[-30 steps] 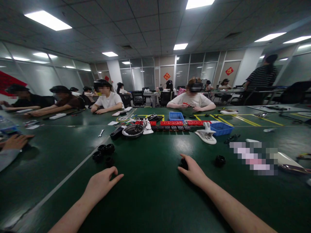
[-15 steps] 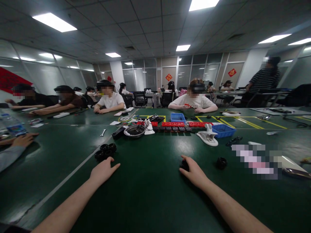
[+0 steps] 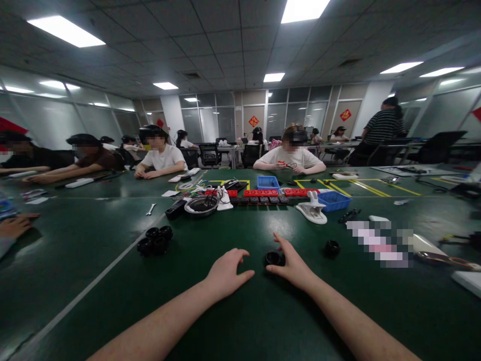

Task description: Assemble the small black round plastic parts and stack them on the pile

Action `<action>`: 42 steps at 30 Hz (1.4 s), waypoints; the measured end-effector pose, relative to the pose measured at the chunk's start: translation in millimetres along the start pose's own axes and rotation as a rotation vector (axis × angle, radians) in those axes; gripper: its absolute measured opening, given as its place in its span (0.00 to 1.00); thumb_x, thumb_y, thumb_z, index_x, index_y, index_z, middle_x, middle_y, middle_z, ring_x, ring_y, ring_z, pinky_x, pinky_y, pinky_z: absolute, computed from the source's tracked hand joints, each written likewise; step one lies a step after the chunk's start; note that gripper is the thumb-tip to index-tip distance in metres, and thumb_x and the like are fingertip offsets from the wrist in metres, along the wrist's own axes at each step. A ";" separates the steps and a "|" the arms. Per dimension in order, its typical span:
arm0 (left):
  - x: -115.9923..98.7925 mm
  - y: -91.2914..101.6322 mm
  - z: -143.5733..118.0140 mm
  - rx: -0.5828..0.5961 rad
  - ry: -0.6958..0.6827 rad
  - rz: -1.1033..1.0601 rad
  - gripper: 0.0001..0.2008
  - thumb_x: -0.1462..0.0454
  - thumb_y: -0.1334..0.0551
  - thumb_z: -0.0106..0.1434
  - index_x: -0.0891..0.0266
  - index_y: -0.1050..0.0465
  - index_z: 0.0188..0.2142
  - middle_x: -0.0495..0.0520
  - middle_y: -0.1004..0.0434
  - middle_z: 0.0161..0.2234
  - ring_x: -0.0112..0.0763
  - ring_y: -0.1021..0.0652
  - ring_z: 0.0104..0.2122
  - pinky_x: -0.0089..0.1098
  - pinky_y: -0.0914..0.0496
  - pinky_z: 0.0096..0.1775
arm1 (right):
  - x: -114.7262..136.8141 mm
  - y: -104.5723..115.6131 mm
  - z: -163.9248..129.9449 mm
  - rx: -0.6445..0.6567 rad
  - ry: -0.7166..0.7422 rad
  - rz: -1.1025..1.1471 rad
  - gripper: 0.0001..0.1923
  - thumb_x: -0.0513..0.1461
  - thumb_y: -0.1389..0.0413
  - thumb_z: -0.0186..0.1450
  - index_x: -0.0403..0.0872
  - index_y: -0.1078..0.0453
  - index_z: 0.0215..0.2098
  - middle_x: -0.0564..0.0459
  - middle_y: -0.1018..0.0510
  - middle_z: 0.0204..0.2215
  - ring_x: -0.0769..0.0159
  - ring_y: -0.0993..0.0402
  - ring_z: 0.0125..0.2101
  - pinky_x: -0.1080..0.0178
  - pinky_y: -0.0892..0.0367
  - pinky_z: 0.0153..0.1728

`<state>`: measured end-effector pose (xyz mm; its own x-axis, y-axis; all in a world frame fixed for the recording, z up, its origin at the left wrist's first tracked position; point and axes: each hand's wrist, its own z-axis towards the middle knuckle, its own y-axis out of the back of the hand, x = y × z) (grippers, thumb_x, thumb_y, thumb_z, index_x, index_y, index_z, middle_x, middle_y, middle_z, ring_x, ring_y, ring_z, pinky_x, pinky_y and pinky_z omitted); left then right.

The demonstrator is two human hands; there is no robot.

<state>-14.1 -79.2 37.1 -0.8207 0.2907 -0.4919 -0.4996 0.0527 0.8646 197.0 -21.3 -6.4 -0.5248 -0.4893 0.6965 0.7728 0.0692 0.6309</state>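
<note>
Left hand (image 3: 225, 275) has swung in from beside the cluster of black rings (image 3: 155, 239) toward the middle of the green counter (image 3: 93, 260); now lies just left of the small black ring (image 3: 274, 258). Its fingers are loosely curled, thumb pointing right, gripping nothing, palm down on the felt.

Right hand (image 3: 295, 265) much as a second ago: thumb and forefinger set either side of the small black ring, touching its right edge. Whether the ring is pinched or merely steadied, cannot tell. Ring sits flat on the counter, between the two hands.

Another black ring (image 3: 331, 247) lies alone to the right, apart from the right hand. Cluster of black rings now well apart from the left hand.

Farther back: white clip stand (image 3: 311, 209), blue bin (image 3: 333, 200), row of red blocks (image 3: 263, 192), round metal dish (image 3: 201, 204), small wrench (image 3: 151, 209).

Other people sit along the far and left sides of the counter; one person's hand (image 3: 13, 225) rests at the left edge.
</note>
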 end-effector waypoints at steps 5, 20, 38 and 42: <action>-16.6 -20.9 40.3 -0.017 -0.250 0.032 0.34 0.51 0.40 0.47 0.57 0.46 0.52 0.55 0.39 0.48 0.40 0.39 0.47 0.37 0.42 0.47 | -6.1 7.5 4.9 -0.186 -0.079 0.074 0.29 0.46 0.53 0.57 0.46 0.52 0.54 0.47 0.37 0.43 0.64 0.35 0.36 0.58 0.39 0.40; 61.2 41.0 40.8 0.071 0.058 0.343 0.20 0.51 0.44 0.49 0.59 0.30 0.39 0.55 0.30 0.37 0.38 0.29 0.37 0.32 0.35 0.35 | -5.9 9.5 4.3 -0.079 -0.141 -0.045 0.22 0.43 0.50 0.56 0.44 0.41 0.47 0.49 0.32 0.37 0.67 0.34 0.32 0.63 0.37 0.34; 147.9 148.3 -55.2 -0.322 0.327 -0.115 0.22 0.57 0.40 0.46 0.59 0.38 0.42 0.54 0.32 0.40 0.41 0.31 0.42 0.37 0.35 0.42 | -6.0 3.2 6.2 0.008 -0.150 -0.120 0.15 0.42 0.51 0.56 0.43 0.34 0.38 0.49 0.29 0.32 0.65 0.33 0.31 0.63 0.37 0.34; 174.0 141.5 -63.4 -0.539 0.438 -0.399 0.24 0.59 0.38 0.44 0.60 0.41 0.41 0.53 0.33 0.41 0.40 0.31 0.44 0.37 0.36 0.44 | -5.6 4.0 7.1 0.024 -0.145 -0.122 0.14 0.42 0.52 0.55 0.43 0.34 0.38 0.49 0.29 0.32 0.65 0.33 0.31 0.64 0.37 0.34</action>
<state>-245.1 -81.8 67.4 -0.5302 -0.0600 -0.8457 -0.7520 -0.4275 0.5018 200.5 -12.1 -5.4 -0.6617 -0.3650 0.6549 0.6921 0.0385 0.7208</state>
